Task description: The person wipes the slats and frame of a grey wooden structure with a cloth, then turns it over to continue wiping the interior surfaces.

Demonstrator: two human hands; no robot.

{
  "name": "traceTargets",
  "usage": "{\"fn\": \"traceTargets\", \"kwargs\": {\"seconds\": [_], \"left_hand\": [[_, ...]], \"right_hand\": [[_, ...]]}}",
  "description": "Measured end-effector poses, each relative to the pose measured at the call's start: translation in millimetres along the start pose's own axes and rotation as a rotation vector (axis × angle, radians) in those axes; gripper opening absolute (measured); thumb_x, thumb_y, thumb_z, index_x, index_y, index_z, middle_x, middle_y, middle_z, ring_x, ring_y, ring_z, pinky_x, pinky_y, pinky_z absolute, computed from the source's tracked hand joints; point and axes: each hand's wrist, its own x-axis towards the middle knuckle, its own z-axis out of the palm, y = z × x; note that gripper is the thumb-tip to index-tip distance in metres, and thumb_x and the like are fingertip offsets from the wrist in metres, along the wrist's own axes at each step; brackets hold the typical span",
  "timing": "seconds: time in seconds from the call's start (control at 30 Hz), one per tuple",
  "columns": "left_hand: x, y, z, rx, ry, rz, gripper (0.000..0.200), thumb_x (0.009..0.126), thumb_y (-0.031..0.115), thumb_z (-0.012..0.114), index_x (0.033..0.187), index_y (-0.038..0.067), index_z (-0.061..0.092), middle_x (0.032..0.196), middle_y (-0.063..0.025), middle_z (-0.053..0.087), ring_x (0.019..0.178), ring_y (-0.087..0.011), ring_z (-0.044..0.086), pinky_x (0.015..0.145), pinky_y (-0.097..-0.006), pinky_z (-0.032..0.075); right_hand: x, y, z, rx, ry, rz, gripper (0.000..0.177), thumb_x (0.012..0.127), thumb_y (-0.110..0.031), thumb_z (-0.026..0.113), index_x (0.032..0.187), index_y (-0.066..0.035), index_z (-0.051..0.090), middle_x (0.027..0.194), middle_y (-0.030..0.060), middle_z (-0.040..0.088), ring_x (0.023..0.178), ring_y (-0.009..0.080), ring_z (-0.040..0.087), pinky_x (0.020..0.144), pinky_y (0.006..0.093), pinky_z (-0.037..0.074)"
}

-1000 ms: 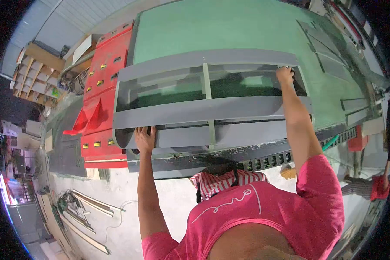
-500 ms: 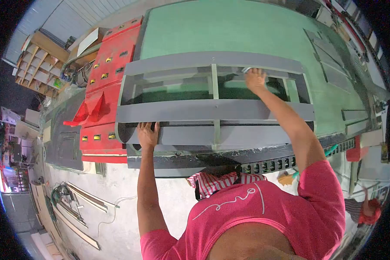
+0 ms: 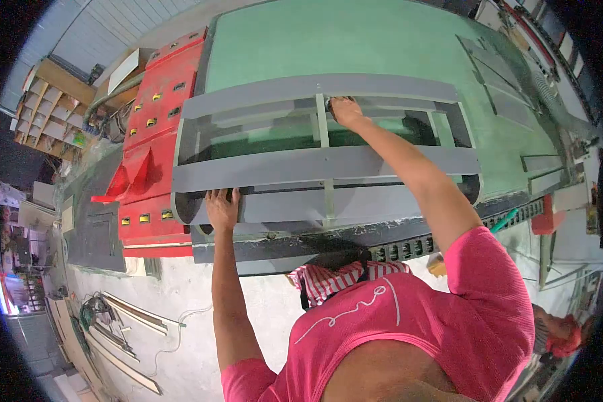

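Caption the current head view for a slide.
Left hand on a long grey slatted frame atop a green table, right hand beside the frame's middle divider.

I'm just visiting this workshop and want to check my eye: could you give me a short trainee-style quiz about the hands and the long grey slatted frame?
1. True or false: the bare left hand rests on the long, grey, flat-boarded frame.

2. The bare right hand is closest to which part of the frame?
A) its left end
B) the narrow, pale-edged middle divider
C) its right end

3. Fill in the colour: the broad panel with yellow-marked slots, left of the frame, is ____.

Key: 1 true; 2 B; 3 red.
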Motion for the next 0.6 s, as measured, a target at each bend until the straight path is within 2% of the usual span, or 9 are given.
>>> {"fn": "traceTargets", "kwargs": {"seconds": [0.07, 0.1, 0.2, 0.27, 0.4, 0.47, 0.5, 0.57, 0.6], "left_hand": [[0, -1, 4, -0.002, -0.018, -0.011, 0.032, 0.081, 0.028, 0.061, 0.101, 0.003, 0.065, 0.109, -0.0170, 0.060, 0.106, -0.0364, 0.052, 0.095, -0.0432, 0.037], [0, -1, 5, 0.018, 0.010, 0.005, 0.032, 0.081, 0.028, 0.061, 0.101, 0.004, 0.065, 0.108, -0.0167, 0.060, 0.105, -0.0361, 0.052, 0.095, -0.0432, 0.037], [-1, -3, 4, 0.041, 0.043, 0.036, 0.031, 0.081, 0.028, 0.061, 0.102, 0.005, 0.064, 0.107, -0.0161, 0.060, 0.105, -0.0352, 0.052, 0.095, -0.0433, 0.038], [-1, -2, 1, 0.037, 0.044, 0.045, 0.031, 0.081, 0.028, 0.061, 0.103, 0.005, 0.064, 0.108, -0.0160, 0.060, 0.105, -0.0346, 0.052, 0.095, -0.0432, 0.038], [0, 1, -2, -0.037, 0.037, 0.009, 0.030, 0.081, 0.027, 0.061, 0.103, 0.007, 0.064, 0.109, -0.0153, 0.060, 0.105, -0.0334, 0.052, 0.094, -0.0432, 0.038], [-1, -6, 4, -0.026, 0.047, 0.026, 0.030, 0.080, 0.028, 0.061, 0.101, 0.006, 0.064, 0.106, -0.0150, 0.060, 0.103, -0.0340, 0.052, 0.092, -0.0435, 0.038], [-1, -9, 5, -0.014, 0.048, 0.000, 0.030, 0.080, 0.028, 0.061, 0.101, 0.006, 0.064, 0.106, -0.0150, 0.060, 0.103, -0.0340, 0.052, 0.092, -0.0435, 0.038], [-1, -11, 5, -0.018, 0.041, 0.068, 0.031, 0.080, 0.029, 0.062, 0.099, 0.005, 0.064, 0.103, -0.0149, 0.060, 0.102, -0.0345, 0.052, 0.090, -0.0435, 0.039], [-2, -11, 3, -0.006, 0.044, 0.051, 0.031, 0.080, 0.029, 0.062, 0.099, 0.005, 0.064, 0.103, -0.0149, 0.060, 0.102, -0.0345, 0.052, 0.090, -0.0435, 0.039]], "right_hand": [[-9, 4, 14, 0.191, 0.399, -0.114, 0.022, 0.080, -0.003, 0.047, 0.101, -0.002, 0.055, 0.104, 0.0163, 0.061, 0.109, 0.0336, 0.053, 0.092, 0.0479, 0.042], [-11, 6, 16, 0.193, 0.405, -0.116, 0.022, 0.080, -0.003, 0.047, 0.101, -0.002, 0.055, 0.104, 0.0163, 0.061, 0.109, 0.0336, 0.053, 0.092, 0.0479, 0.042], [-22, 6, 11, 0.169, 0.203, -0.148, 0.021, 0.080, -0.004, 0.048, 0.098, -0.003, 0.057, 0.098, 0.0192, 0.061, 0.104, 0.0356, 0.055, 0.090, 0.0490, 0.041], [-54, 2, -27, 0.103, -0.135, -0.218, 0.022, 0.081, -0.005, 0.045, 0.100, -0.002, 0.057, 0.097, 0.0216, 0.061, 0.098, 0.0373, 0.057, 0.086, 0.0486, 0.042], [-67, -1, -61, 0.197, -0.113, -0.213, 0.022, 0.081, -0.009, 0.046, 0.099, 0.000, 0.057, 0.099, 0.0222, 0.060, 0.093, 0.0397, 0.057, 0.081, 0.0481, 0.044], [-51, -3, -64, 0.290, 0.205, -0.316, 0.022, 0.081, -0.015, 0.049, 0.096, -0.001, 0.059, 0.089, 0.0220, 0.063, 0.085, 0.0403, 0.060, 0.074, 0.0492, 0.045], [-50, -20, -68, 0.293, 0.192, -0.342, 0.022, 0.081, -0.015, 0.049, 0.096, -0.001, 0.059, 0.089, 0.0220, 0.063, 0.085, 0.0403, 0.060, 0.074, 0.0492, 0.045], [-53, -58, -82, 0.660, 0.118, -0.175, 0.025, 0.080, -0.017, 0.052, 0.095, 0.003, 0.058, 0.086, 0.0227, 0.062, 0.084, 0.0408, 0.060, 0.074, 0.0474, 0.045], [-44, -71, -72, 0.663, 0.109, -0.194, 0.025, 0.080, -0.017, 0.052, 0.095, 0.003, 0.058, 0.086, 0.0227, 0.062, 0.084, 0.0408, 0.060, 0.074, 0.0474, 0.045]]}}
